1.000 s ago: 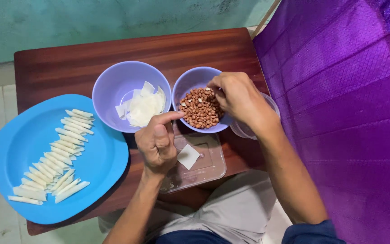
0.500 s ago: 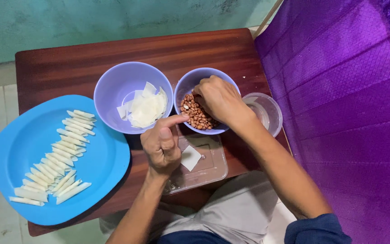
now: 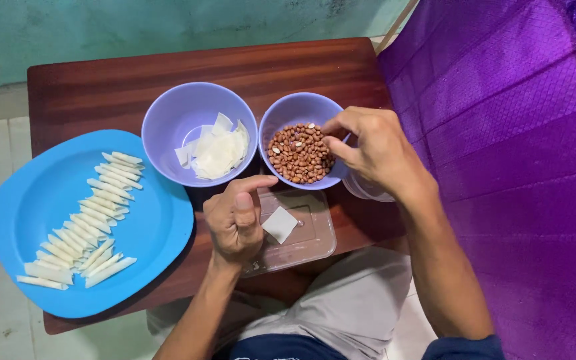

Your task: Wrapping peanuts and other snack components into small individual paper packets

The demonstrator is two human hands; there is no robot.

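Note:
My right hand (image 3: pixel 371 150) hovers at the right rim of a lilac bowl of peanuts (image 3: pixel 299 153), with thumb and fingertips pinched together over the nuts; I cannot tell whether a nut is between them. My left hand (image 3: pixel 237 220) rests in a loose fist on a clear plastic lid (image 3: pixel 308 233), index finger stretched toward a small white square wrapper (image 3: pixel 280 224) that lies on the lid. A second lilac bowl (image 3: pixel 171 123) to the left holds several white wrapper pieces (image 3: pixel 218 150).
A large blue plate (image 3: pixel 148 233) on the left carries several thin white rolled sticks (image 3: pixel 88 220). A small clear cup (image 3: pixel 367 190) sits partly hidden under my right hand. All stands on a small dark wooden table (image 3: pixel 101 87); purple fabric (image 3: pixel 515 133) lies to the right.
My right hand dipped into the peanut bowl and has now drawn back to its right rim with the fingers pinched. My left hand has barely shifted.

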